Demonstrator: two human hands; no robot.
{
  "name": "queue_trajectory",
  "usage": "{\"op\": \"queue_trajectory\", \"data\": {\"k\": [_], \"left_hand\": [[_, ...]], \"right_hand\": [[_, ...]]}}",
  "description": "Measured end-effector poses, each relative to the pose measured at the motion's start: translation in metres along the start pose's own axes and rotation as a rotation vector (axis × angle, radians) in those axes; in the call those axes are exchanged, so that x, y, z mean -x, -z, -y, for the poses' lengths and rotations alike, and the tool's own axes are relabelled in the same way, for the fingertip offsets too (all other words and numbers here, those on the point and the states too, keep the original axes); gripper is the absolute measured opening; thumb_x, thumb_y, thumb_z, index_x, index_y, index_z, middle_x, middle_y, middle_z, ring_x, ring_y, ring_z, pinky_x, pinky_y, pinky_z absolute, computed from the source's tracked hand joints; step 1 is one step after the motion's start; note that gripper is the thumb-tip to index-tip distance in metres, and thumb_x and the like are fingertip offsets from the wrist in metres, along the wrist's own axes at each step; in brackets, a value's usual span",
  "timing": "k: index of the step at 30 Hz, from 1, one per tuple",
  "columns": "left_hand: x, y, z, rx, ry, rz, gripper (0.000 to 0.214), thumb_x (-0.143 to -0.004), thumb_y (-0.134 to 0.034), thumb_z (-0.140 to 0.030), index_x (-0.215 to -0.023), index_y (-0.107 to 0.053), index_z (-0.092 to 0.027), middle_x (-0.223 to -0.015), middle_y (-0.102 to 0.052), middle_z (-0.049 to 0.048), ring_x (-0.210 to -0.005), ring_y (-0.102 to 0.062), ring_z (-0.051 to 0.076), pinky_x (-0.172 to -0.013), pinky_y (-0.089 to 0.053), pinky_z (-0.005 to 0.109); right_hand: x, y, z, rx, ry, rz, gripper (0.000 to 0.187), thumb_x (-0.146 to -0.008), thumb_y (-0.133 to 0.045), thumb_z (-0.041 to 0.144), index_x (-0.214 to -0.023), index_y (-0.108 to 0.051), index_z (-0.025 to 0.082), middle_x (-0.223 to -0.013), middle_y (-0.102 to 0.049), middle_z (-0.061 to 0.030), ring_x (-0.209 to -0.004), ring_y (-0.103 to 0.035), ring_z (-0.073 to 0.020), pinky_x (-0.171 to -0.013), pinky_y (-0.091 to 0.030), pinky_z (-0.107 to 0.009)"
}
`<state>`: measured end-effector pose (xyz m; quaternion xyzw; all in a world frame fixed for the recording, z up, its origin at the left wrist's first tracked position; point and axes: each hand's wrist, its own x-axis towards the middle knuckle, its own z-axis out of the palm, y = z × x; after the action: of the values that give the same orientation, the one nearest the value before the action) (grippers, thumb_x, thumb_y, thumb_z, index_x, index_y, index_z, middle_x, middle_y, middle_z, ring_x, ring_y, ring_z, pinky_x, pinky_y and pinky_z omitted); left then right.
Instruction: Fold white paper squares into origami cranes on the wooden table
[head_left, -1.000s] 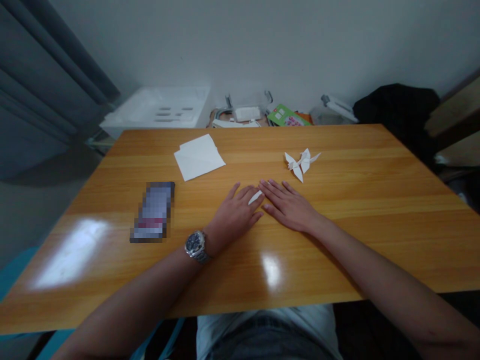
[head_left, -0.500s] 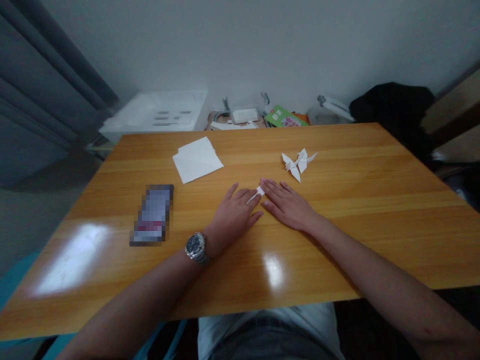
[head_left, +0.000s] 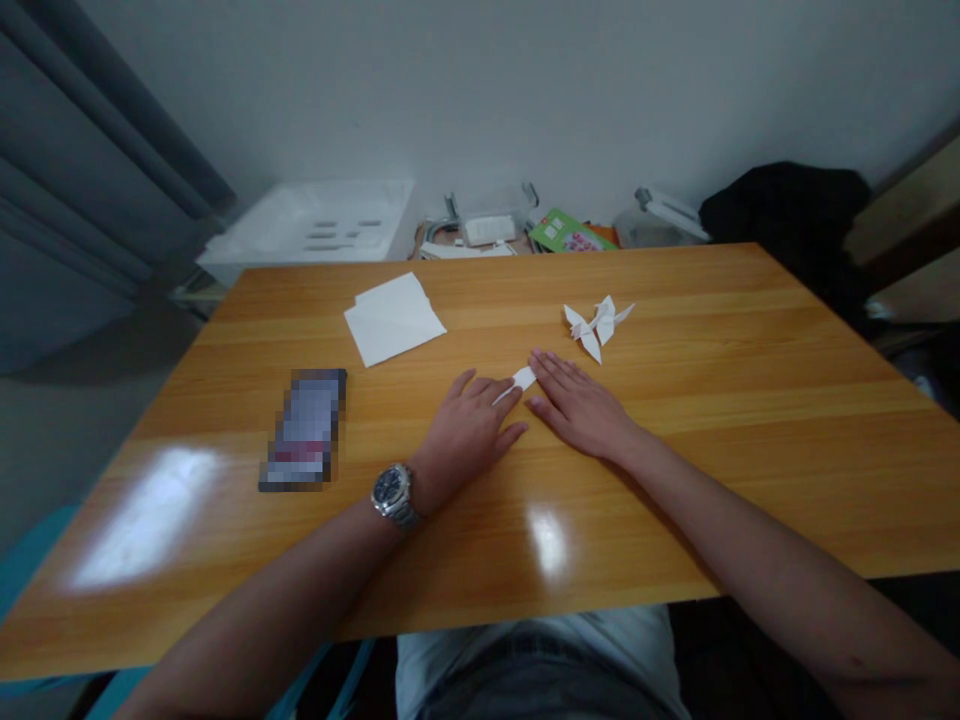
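A small folded piece of white paper [head_left: 524,378] lies on the wooden table between my hands, partly covered by fingers. My left hand [head_left: 472,422], with a metal watch [head_left: 391,488] on its wrist, lies over the paper's left part with fingers stretched out and thumb apart. My right hand [head_left: 577,405] rests flat at the paper's right end, fingers extended over or against it. Beyond my right hand sit white origami birds [head_left: 600,325], close together. Flat sheets of white paper [head_left: 396,320] lie further back on the left.
A phone with a blurred screen [head_left: 306,428] lies left of my left hand. Behind the table [head_left: 675,520] are a white plastic tray [head_left: 300,220], a green booklet [head_left: 566,232], a clear bin [head_left: 664,220] and a black cloth-like heap [head_left: 787,220].
My right hand has slid slightly to the right and away from my body, and more of the folded paper shows between the hands. My left hand has stayed in place.
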<state>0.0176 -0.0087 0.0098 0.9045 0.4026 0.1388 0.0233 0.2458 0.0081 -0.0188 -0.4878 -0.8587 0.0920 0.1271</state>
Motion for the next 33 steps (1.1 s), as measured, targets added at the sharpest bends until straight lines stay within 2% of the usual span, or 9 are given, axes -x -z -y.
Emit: {"op": "queue_trajectory", "data": {"k": [8,15,19,24,28,33], "left_hand": [[-0.002,0.002,0.0,0.001,0.003,0.002,0.042,-0.101,-0.056,-0.042,-0.136,-0.061,-0.019,-0.141,-0.064,0.01,-0.127,-0.057,0.028,-0.119,-0.032,0.051],[-0.003,-0.001,0.003,0.004,-0.01,-0.021,0.038,-0.101,-0.057,-0.038,-0.132,-0.064,-0.017,-0.134,-0.067,0.0103,-0.12,-0.061,0.027,-0.11,-0.042,0.046],[-0.005,-0.006,0.008,0.033,-0.004,-0.056,0.035,-0.103,-0.053,-0.037,-0.128,-0.066,-0.018,-0.131,-0.068,0.0096,-0.118,-0.061,0.026,-0.106,-0.046,0.044],[-0.007,-0.007,0.013,0.046,-0.024,-0.068,0.029,-0.103,-0.052,-0.035,-0.119,-0.068,-0.018,-0.126,-0.069,0.0086,-0.113,-0.063,0.026,-0.101,-0.049,0.043],[-0.006,-0.006,0.016,0.052,-0.031,-0.066,0.026,-0.103,-0.052,-0.035,-0.118,-0.068,-0.019,-0.126,-0.069,0.0084,-0.112,-0.065,0.026,-0.099,-0.051,0.043],[-0.004,-0.006,0.018,0.077,-0.022,-0.056,0.027,-0.102,-0.055,-0.035,-0.121,-0.066,-0.019,-0.12,-0.071,0.0074,-0.109,-0.065,0.026,-0.098,-0.051,0.042]], "right_hand": [[0.0,0.002,-0.004,0.004,-0.006,0.011,0.068,-0.107,-0.029,0.053,-0.163,-0.026,0.015,-0.168,-0.027,-0.0135,-0.157,-0.023,-0.0254,-0.128,-0.023,-0.049],[-0.001,-0.001,-0.005,0.013,-0.009,0.004,0.069,-0.107,-0.031,0.052,-0.161,-0.03,0.01,-0.167,-0.03,-0.0144,-0.157,-0.024,-0.027,-0.128,-0.023,-0.049],[-0.001,0.0,-0.008,-0.038,0.02,-0.032,0.065,-0.106,-0.035,0.05,-0.16,-0.034,0.014,-0.165,-0.035,-0.0138,-0.155,-0.028,-0.0286,-0.127,-0.027,-0.052],[-0.002,0.009,-0.01,-0.11,0.164,-0.135,0.055,-0.104,-0.048,0.042,-0.154,-0.046,0.018,-0.158,-0.048,-0.0136,-0.15,-0.039,-0.0293,-0.123,-0.035,-0.054],[-0.004,0.009,-0.012,-0.127,0.241,-0.197,0.036,-0.102,-0.055,0.032,-0.135,-0.065,0.021,-0.141,-0.064,-0.0131,-0.139,-0.053,-0.0299,-0.115,-0.045,-0.053],[-0.006,0.008,-0.01,-0.171,0.311,-0.224,0.024,-0.1,-0.058,0.025,-0.118,-0.073,0.02,-0.121,-0.072,-0.0129,-0.119,-0.065,-0.0284,-0.102,-0.054,-0.05]]}}
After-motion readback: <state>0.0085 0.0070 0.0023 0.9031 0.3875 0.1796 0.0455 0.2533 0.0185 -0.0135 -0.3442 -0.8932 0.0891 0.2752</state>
